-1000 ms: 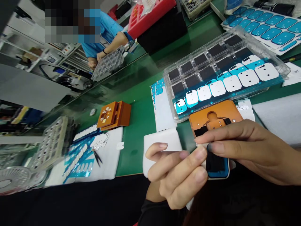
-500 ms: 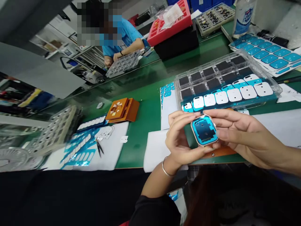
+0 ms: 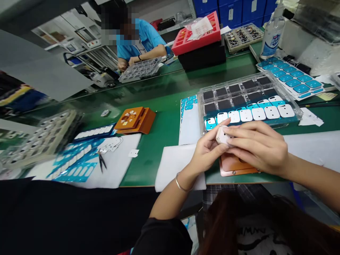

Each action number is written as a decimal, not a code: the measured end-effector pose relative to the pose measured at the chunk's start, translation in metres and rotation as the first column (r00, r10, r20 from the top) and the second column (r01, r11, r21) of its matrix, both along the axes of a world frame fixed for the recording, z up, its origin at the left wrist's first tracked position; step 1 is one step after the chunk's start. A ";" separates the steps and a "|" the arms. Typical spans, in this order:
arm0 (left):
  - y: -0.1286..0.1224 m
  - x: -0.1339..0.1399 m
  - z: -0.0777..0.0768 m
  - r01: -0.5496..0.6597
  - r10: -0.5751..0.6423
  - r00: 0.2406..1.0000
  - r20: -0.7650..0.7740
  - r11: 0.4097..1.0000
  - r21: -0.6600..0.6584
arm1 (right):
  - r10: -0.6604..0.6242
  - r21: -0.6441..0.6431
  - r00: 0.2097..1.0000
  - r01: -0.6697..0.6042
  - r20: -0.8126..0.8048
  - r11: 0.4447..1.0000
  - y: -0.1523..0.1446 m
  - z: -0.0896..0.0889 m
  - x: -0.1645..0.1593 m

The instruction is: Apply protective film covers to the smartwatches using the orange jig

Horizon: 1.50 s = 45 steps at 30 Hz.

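Observation:
A small rounded-square smartwatch case (image 3: pixel 222 134) is held between my two hands, a white face with dark dots showing. My left hand (image 3: pixel 207 150) grips its left side, fingers behind and thumb along the near edge. The fingers of my right hand (image 3: pixel 261 147) are pressed over the face and right side, hiding much of it. Below the hands lies an orange fixture plate (image 3: pixel 225 167) with screws, partly covered by my right hand. Just beyond, a strip of white rounded-square stickers (image 3: pixel 259 113) on blue film rests across a clear plastic tray (image 3: pixel 230 80) of dark squares.
White foam sheets (image 3: pixel 170 166) lie along the green table's (image 3: pixel 148 152) front edge. Leftward are an orange block (image 3: pixel 130 120), tweezers (image 3: pixel 101 162) and blue film (image 3: pixel 82 173). Blue sticker sheets (image 3: pixel 293 76), a pump bottle (image 3: pixel 272 35) and a red tray (image 3: pixel 196 33) stand farther back. A co-worker (image 3: pixel 146 39) sits opposite.
The watch case has been turned: its blue-filmed side faced up before, and a white face shows now. My right hand has moved over it, fingers covering the face.

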State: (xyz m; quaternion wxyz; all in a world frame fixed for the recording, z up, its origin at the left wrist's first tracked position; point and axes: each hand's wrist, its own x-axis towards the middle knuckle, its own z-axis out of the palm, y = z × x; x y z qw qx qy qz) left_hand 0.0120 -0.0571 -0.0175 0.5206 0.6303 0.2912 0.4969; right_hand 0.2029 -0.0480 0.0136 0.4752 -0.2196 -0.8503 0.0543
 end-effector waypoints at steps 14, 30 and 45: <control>-0.006 -0.003 0.006 0.184 -0.180 0.983 0.039 0.975 -0.128 | 0.062 0.063 0.992 -0.069 0.112 0.996 0.011 0.021 0.017; -0.002 -0.010 0.007 0.339 -0.349 0.937 0.001 0.911 -0.235 | 0.362 -0.097 0.912 -0.350 0.193 0.932 0.020 0.020 0.019; 0.003 -0.001 0.000 -0.099 0.107 0.994 0.006 0.897 0.430 | 0.074 -0.816 0.935 -0.340 -0.347 0.467 0.005 0.011 0.004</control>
